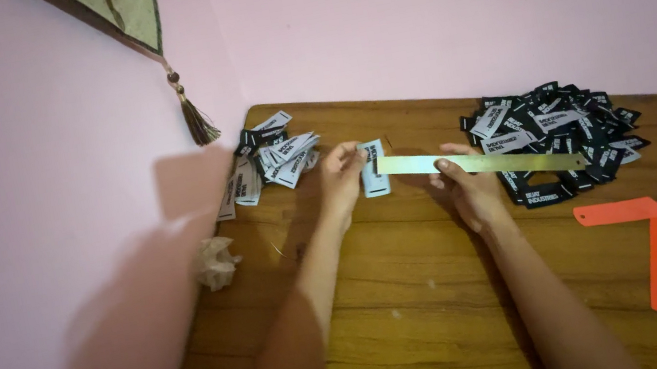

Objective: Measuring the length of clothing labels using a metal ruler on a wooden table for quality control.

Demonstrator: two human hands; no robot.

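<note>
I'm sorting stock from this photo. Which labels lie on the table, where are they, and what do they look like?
Single label: under the left hand, small pale rectangle with dark print.
Left pile of labels: far left corner of the table, light-faced strips, loosely fanned.
Right pile of labels: far right, mostly black with white print, heaped.
No packages, signs or screens.

Bare table (421,303) lies open near the edge; label piles (274,154) (558,130) crowd the far side.
</note>
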